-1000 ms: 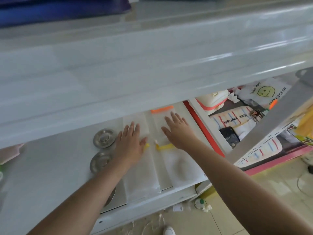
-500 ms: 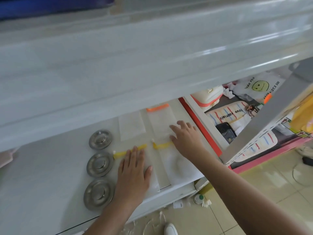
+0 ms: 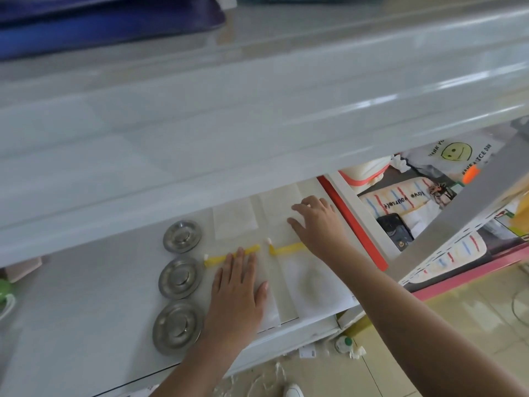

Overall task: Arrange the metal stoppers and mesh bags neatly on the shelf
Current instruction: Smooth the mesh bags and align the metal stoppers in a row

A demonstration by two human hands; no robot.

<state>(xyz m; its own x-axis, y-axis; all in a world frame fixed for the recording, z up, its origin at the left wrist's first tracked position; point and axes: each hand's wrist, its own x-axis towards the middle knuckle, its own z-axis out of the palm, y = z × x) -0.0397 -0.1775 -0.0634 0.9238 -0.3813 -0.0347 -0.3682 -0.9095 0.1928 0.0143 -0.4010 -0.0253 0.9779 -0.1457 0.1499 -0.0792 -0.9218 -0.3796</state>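
Note:
Three round metal stoppers lie in a column on the white shelf [image 3: 86,310]: a far one [image 3: 182,236], a middle one [image 3: 180,277] and a near one [image 3: 178,328]. To their right lie white mesh bags, side by side. My left hand [image 3: 239,293] rests flat, fingers spread, on the near left bag [image 3: 270,308], its fingertips at that bag's yellow zip. My right hand [image 3: 317,224] presses flat on the far right bag [image 3: 277,213], above the near right bag [image 3: 312,285]. A smaller far left bag [image 3: 234,222] lies untouched.
The upper shelf's edge [image 3: 257,133] overhangs the back of the lower shelf and hides the bags' far ends. A red strip [image 3: 352,222] borders the shelf at the right. Beyond it, a bin holds printed bags and a dark phone [image 3: 396,229]. Tiled floor lies below.
My left hand slid back toward me from the far left bag onto the near left bag. My right hand stayed on the right bags. The near stopper has come into full view.

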